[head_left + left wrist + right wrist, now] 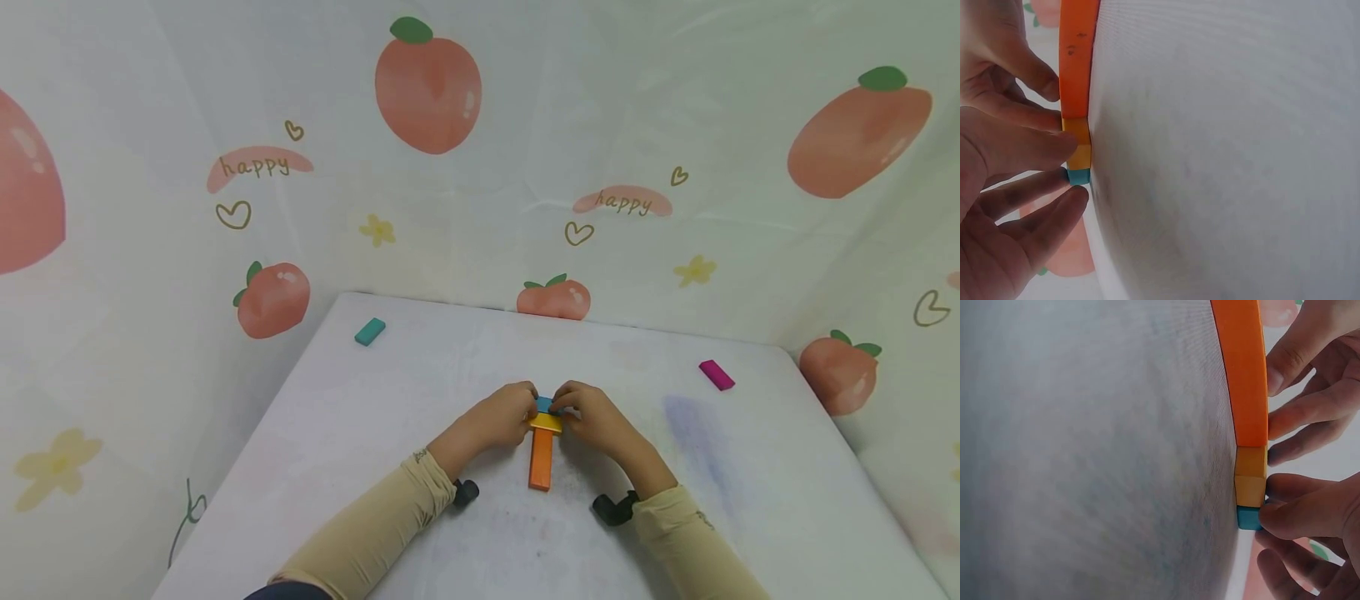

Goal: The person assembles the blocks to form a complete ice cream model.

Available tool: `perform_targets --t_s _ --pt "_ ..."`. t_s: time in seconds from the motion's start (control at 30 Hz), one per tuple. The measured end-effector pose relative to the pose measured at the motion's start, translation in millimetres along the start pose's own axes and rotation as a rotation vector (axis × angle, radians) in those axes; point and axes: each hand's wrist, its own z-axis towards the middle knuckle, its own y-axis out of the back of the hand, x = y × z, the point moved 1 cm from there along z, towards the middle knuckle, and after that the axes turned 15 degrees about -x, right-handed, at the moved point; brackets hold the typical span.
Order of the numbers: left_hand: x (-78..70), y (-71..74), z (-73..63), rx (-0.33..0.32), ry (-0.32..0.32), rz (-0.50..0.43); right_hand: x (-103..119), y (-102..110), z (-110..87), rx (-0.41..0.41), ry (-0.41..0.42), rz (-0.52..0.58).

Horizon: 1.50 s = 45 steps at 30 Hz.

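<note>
A long orange block (pixel 541 460) lies on the white tabletop, pointing toward the person. Across its far end sits a yellow block (pixel 546 423), and a blue block (pixel 544 405) lies just beyond that; the three touch in a line in the wrist views. My left hand (pixel 508 414) grips the left end of the yellow block, its thumb (pixel 1063 147) over the yellow edge and fingers against the blue one. From the right, my right hand (pixel 592 414) holds the blue block, thumb (pixel 1279 519) on its side.
A teal block (pixel 370 332) lies at the table's far left. Toward the far right is a magenta block (pixel 717 375). A bluish smear (pixel 693 433) marks the tabletop right of the hands. A fruit-printed curtain (pixel 480 225) stands behind and along the sides.
</note>
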Motion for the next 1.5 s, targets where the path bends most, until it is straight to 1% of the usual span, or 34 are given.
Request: perform_targets --t_s 0.2,0.43,0.63,0.77,0.97,1.1,1.3,1.5 --pt "-1.5 2.0 0.5 -0.004 -0.003 -0.003 -0.5 -0.7 1.1 0.006 -0.010 0.001" --pt "-1.8 3.1 0.9 0.007 0.027 -0.038 0.4 -1.1 0.6 0.011 -0.010 0.004" --pt "-3.2 4.6 1.0 0.001 0.046 -0.036 0.3 -0.2 0.6 0.015 -0.002 -0.002" --pt "-3.6 5.2 1.3 0.009 0.055 -0.032 1.5 1.8 1.7 0.035 -0.004 -0.014" --pt "-2.1 4.7 1.3 0.011 0.047 -0.043 3.9 3.1 2.4 0.077 -0.036 -0.038" --pt "-1.5 4.8 1.0 0.014 0.041 -0.041 6.1 5.0 1.6 0.094 -0.034 -0.031" --pt "-2.4 7.0 1.3 0.017 0.043 -0.035 8.6 7.2 0.8 0.105 -0.042 -0.018" --pt "-2.6 6.3 1.4 0.018 0.048 -0.042 5.9 8.3 -1.9 0.095 -0.035 0.014"
